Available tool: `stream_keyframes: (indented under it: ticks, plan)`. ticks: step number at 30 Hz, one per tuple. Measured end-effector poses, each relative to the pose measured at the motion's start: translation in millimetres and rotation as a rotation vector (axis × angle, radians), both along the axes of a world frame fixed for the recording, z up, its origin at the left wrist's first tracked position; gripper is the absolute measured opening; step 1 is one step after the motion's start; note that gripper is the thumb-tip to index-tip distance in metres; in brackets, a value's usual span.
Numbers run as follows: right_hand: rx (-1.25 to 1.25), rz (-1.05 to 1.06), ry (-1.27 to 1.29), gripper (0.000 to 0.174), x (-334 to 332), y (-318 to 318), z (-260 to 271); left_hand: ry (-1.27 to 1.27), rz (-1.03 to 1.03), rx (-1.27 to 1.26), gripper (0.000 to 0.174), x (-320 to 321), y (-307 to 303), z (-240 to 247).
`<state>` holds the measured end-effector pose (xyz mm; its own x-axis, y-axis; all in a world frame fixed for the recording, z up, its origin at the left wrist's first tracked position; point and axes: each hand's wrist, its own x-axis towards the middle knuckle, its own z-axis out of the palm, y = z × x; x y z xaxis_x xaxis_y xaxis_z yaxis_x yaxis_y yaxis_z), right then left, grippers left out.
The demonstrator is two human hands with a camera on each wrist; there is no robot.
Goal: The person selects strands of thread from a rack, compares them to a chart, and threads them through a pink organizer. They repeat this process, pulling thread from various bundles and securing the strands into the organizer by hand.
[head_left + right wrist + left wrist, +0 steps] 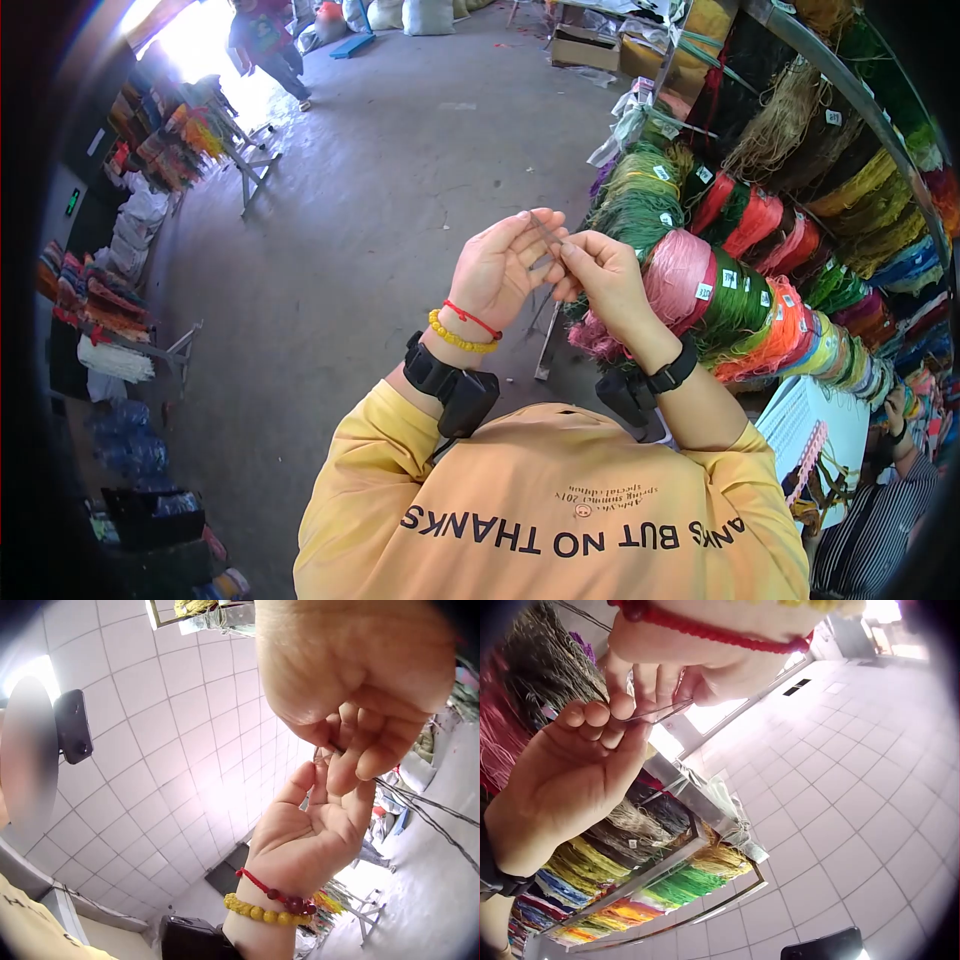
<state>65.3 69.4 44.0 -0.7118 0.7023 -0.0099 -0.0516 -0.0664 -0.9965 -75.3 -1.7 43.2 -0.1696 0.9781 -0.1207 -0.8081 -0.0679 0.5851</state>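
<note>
My left hand (492, 268) is held palm up in front of my chest, its thumb and index fingertips together at one end of a thin dark cord (660, 711). Opposite it, my right hand (612, 285) pinches the same cord between thumb and fingers. A short stretch of cord runs between the two hands. In the right wrist view, two dark twisted strands (429, 808) trail away from beneath the right fingers. The part under the right fingertips is hidden.
Beside my right hand, a rack carries thick hanks of pink yarn (680, 270) and green yarn (650, 190) with white tags. Other yarn racks (190, 145) stand at the left. A person (268, 45) is at the far doorway; another person's striped sleeve (875, 520) shows lower right.
</note>
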Motion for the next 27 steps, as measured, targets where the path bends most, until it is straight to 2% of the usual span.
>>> stream_keyframes:
  ticks: [4,5,6,8,11,14,17,20,21,22,24,27]
  plan:
    - [0.079,-0.01,-0.073,0.018,-1.1,0.4,-7.1,-0.039,0.033,-0.014,0.023,3.0,0.9,-2.2]
    - [0.181,-0.017,-0.093,0.017,-1.6,-2.4,-3.4,-0.012,0.048,0.012,0.021,3.0,2.2,-5.5]
    - [0.39,0.046,-0.192,0.016,4.7,2.3,0.2,0.012,0.057,0.045,0.019,1.1,1.7,-8.7]
    - [0.534,-0.03,-0.177,0.015,15.1,11.4,26.2,-0.009,0.146,-0.056,0.015,-1.5,-3.5,-1.6]
    - [0.481,-0.258,0.089,0.012,38.8,53.9,80.0,-0.094,0.143,-0.026,0.016,-19.3,-13.6,-10.7]
    - [0.657,-0.595,0.198,0.012,62.1,107.4,129.4,-0.194,0.119,-0.013,0.02,-36.9,-27.4,-30.9]
    - [0.938,-0.865,0.098,0.022,75.8,174.7,142.8,-0.228,0.128,-0.043,0.021,-39.0,-40.5,-45.5]
    - [1.147,-1.066,-0.15,0.027,78.5,208.1,145.6,-0.259,0.15,-0.091,0.022,-38.0,-48.9,-57.3]
    - [1.092,-1.106,-0.261,0.03,76.9,207.7,145.9,-0.273,0.156,-0.103,0.023,-37.6,-50.9,-60.7]
    - [1.139,-1.118,-0.36,0.029,75.7,208.6,144.9,-0.263,0.158,-0.111,0.022,-36.9,-52.7,-62.7]
    - [1.171,-1.126,-0.394,0.026,73.8,214.8,140.7,-0.241,0.163,-0.129,0.022,-35.7,-56.3,-65.2]
    - [1.15,-1.097,-0.24,0.025,73.7,222.5,131.4,-0.247,0.16,-0.118,0.023,-35.3,-60.2,-71.0]
